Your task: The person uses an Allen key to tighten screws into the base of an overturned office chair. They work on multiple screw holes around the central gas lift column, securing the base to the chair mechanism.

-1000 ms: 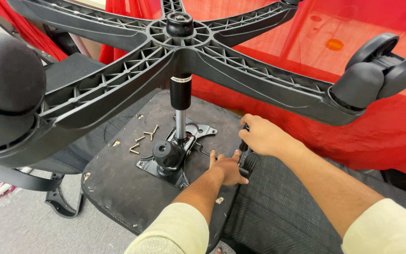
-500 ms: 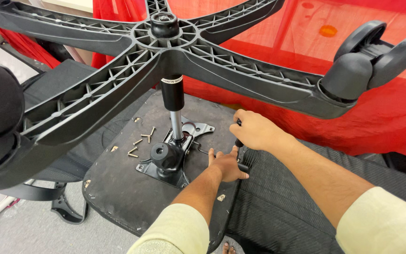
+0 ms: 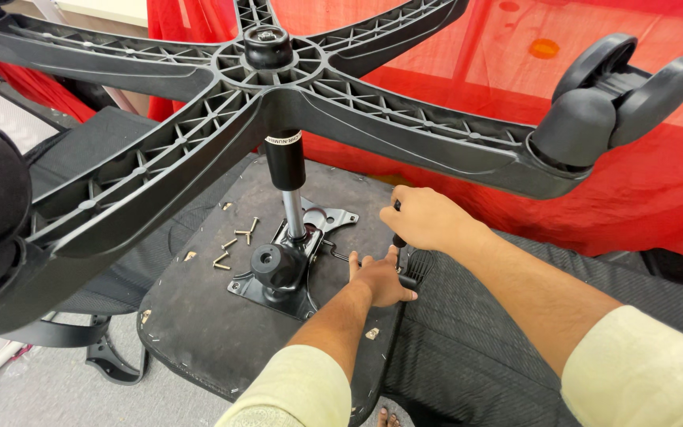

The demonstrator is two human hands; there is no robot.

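- Black chair seat (image 3: pixel 223 332) lies upside down, underside up; a metal plate (image 3: pixel 278 273) with a round knob is fixed near its middle.
- Steel post (image 3: pixel 292 209) rises from the plate to the five-armed chair base (image 3: pixel 405 119) overhead; a twin caster (image 3: pixel 618 87) sits at one arm's end.
- Right hand (image 3: pixel 428 217), right of the plate, is closed in a fist around a thin black tool (image 3: pixel 398 237) that stands nearly upright at the seat's right edge.
- Left hand (image 3: pixel 381 278), just right of the plate and below the right hand, rests on the seat with its fingers bent near the tool's foot; whether they grip it cannot be told.
- Loose screws (image 3: pixel 235 241) lie on the seat left of the plate.
- Red cloth (image 3: pixel 658 190) hangs behind the plate.
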